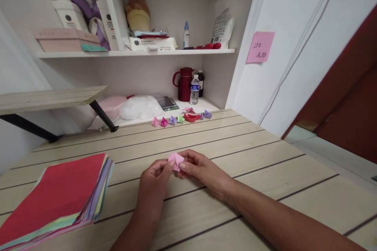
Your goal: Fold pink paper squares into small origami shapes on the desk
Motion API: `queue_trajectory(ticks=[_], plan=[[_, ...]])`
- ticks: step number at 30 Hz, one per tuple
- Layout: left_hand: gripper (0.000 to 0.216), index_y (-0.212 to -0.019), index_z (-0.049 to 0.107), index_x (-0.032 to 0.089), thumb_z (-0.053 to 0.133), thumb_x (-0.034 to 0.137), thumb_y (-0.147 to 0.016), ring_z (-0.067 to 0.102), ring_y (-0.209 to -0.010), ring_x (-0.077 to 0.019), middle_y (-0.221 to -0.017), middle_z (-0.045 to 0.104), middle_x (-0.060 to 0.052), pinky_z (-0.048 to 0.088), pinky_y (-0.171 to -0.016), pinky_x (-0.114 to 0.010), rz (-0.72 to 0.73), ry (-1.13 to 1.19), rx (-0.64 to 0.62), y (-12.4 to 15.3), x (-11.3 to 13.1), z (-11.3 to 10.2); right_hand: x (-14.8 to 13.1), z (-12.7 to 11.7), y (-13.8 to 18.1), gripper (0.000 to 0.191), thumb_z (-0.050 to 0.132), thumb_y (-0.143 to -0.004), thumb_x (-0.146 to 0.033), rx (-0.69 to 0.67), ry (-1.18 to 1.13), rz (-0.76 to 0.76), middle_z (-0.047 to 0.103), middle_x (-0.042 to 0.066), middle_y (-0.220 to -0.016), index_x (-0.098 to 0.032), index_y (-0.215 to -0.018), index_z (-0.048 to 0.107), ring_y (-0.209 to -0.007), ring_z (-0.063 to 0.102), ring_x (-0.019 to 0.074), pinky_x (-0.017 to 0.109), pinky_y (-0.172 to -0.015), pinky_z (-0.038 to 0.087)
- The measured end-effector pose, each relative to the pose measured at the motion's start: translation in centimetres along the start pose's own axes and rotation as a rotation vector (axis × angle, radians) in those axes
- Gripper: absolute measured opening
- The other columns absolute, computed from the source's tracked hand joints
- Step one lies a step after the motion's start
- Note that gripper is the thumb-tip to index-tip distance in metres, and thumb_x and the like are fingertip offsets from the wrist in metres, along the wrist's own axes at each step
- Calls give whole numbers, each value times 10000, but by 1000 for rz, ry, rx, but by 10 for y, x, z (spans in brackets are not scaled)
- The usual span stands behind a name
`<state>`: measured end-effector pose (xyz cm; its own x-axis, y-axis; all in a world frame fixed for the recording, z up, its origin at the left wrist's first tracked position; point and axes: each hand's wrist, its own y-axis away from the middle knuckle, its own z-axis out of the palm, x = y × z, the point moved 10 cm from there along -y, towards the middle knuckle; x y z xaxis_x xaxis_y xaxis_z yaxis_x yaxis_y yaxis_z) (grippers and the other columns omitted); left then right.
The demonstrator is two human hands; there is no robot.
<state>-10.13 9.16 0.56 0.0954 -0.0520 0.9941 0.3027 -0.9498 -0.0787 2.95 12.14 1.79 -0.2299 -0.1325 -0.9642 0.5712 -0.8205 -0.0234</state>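
Note:
A small folded piece of pink paper [176, 159] is held between my two hands, just above the middle of the wooden table. My left hand [156, 178] pinches its left side between thumb and fingers. On the other side, my right hand [203, 170] grips the paper with the thumb in front and the fingers behind. Creases and a pointed flap show on the paper's face; its back is hidden. Along the table's far edge stands a row of small folded paper pieces, among them a magenta one [164, 122], a green one [180, 119] and a red boat-like one [191, 117].
A stack of coloured paper [59, 192], red on top, lies at the left. Behind it, a small raised wooden shelf [53, 98] stands on black legs. A dark red jug [185, 84] and a water bottle [194, 90] stand in the white cabinet beyond the table [265, 164].

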Motion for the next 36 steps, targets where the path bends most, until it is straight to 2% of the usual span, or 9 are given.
queue_trajectory(ticks=[3,6,14,18,22,26,31,34,36], plan=[[340,-730,727,191,718,528,-682,650,-843,-201,-908,744,-43,477,-808,-297,-1,26,76,-2,-4,-7,3,2,0,415,866,-633,-464,-10,39,24,650,11,-712,-159,-771,622,-692,580,135,273,-693,437],[339,-694,724,192,740,528,-652,656,-893,-214,-944,741,-50,478,-838,-305,-5,47,66,-3,-5,-6,3,-2,-1,422,858,-612,-489,21,128,30,627,-1,-614,-163,-641,592,-613,530,123,257,-626,395],[346,-804,744,170,728,500,-699,668,-798,-201,-793,744,-46,492,-775,-298,-58,118,-121,1,1,9,4,-3,0,334,767,-707,-421,-2,233,39,608,-10,-610,-184,-638,542,-629,570,138,241,-591,359],[389,-937,739,176,746,469,-681,642,-763,-173,-825,736,-34,483,-766,-291,-65,154,-113,3,7,9,5,-5,1,259,705,-745,-351,-24,325,47,620,-2,-628,-179,-651,537,-577,497,110,228,-539,321],[271,-791,754,164,791,396,-655,562,-663,-133,-681,679,7,423,-670,-249,-104,151,-79,7,5,6,5,-9,4,252,725,-716,-278,-23,491,59,508,-56,-549,-178,-607,521,-507,371,75,218,-478,236],[277,-742,743,160,795,419,-661,543,-658,-131,-637,649,15,408,-665,-254,-136,234,-27,8,1,-2,4,-3,3,304,736,-764,-426,-67,381,39,614,-16,-651,-169,-711,582,-566,502,97,218,-536,348],[344,-753,713,151,799,465,-643,583,-725,-154,-699,670,-16,450,-732,-287,-134,414,26,3,3,-12,1,-2,-1,486,547,-880,-646,-59,226,-1,676,47,-823,-166,-921,612,-644,612,133,247,-593,429],[345,-727,700,151,820,456,-619,592,-751,-164,-705,671,-22,451,-753,-293,-138,469,26,3,6,-12,-4,3,2,544,433,-932,-664,-85,262,-44,678,59,-849,-162,-1021,622,-659,621,139,251,-597,432],[344,-754,714,141,818,446,-633,593,-765,-172,-725,679,-33,445,-759,-298,-138,478,-8,6,7,-6,-9,10,5,513,452,-942,-635,-120,306,-83,679,57,-880,-164,-1049,625,-683,625,137,251,-614,437]])
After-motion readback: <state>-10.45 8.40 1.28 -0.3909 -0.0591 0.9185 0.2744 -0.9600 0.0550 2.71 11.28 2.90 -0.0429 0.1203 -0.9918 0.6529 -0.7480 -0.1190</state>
